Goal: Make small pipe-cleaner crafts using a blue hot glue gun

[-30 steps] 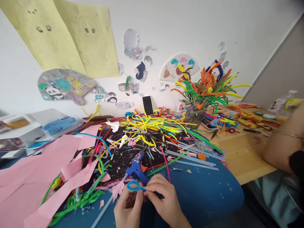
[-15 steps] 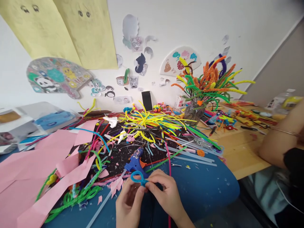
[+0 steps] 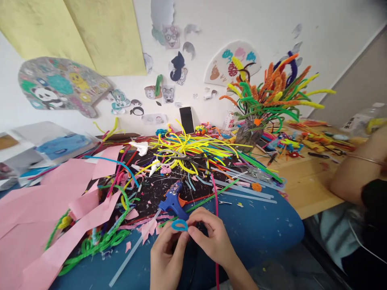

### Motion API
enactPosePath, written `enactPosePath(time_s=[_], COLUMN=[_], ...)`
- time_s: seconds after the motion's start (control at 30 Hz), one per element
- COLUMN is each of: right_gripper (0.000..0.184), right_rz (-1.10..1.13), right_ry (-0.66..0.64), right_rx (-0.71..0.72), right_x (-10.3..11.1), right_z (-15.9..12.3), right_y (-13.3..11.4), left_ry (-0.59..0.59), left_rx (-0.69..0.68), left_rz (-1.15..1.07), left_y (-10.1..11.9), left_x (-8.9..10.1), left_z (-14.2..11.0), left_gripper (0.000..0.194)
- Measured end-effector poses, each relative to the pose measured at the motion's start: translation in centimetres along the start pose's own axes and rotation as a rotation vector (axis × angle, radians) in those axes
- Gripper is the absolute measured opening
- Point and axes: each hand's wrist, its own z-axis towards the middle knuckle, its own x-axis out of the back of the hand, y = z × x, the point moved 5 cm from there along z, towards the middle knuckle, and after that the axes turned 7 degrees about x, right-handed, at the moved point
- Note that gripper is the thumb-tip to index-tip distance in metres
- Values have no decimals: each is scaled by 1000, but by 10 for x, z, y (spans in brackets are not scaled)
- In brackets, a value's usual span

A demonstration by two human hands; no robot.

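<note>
Low in the middle of the head view, both hands pinch a light blue pipe cleaner loop. My left hand grips it from below with closed fingers. My right hand pinches it from the right side. Just beyond the loop a blue glue gun lies on the blue table cover. A dark pink pipe cleaner runs down past my right hand.
Pink paper strips and green pipe cleaners spread at the left. A heap of yellow pipe cleaners lies behind, with a phone against the wall. A vase of pipe-cleaner flowers stands at the right. Another person's arm rests at the right edge.
The view has tilted downward a little, so the wall items sit higher. My hands have shifted slightly right and turned the blue loop flatter between the fingers.
</note>
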Motion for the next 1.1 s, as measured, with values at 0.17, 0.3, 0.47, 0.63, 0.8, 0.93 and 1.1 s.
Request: enactPosePath(time_s=[0.17, 0.3, 0.47, 0.63, 0.8, 0.93, 1.1], right_gripper=[9, 8, 15, 14, 10, 6, 9], right_rz=[-38, -89, -56, -34, -7, 0, -47], right_ry=[-27, -87, -160, -196, -150, -125, -151], right_rx=[-20, -21, -48, -84, -60, -38, -31], right_x=[-1, -2, -5, -5, -2, -2, -4], right_z=[-2, -4, -3, -2, -2, -2, -3], right_y=[2, 0, 0, 1, -1, -1, -2], left_ry=[-47, -80, -151, -230, -253, -245, -230], left_rx=[-51, 1, 101, 202, 197, 162, 127], left_rz=[45, 30, -33, -141, -170, -121, -100], left_y=[-7, -6, 1, 1, 0, 3, 8], left_x=[-2, -4, -6, -5, -4, -4, -5], left_z=[-1, 0, -1, -1, -1, -1, -1], left_gripper=[5, 8, 13, 19, 18, 17, 15])
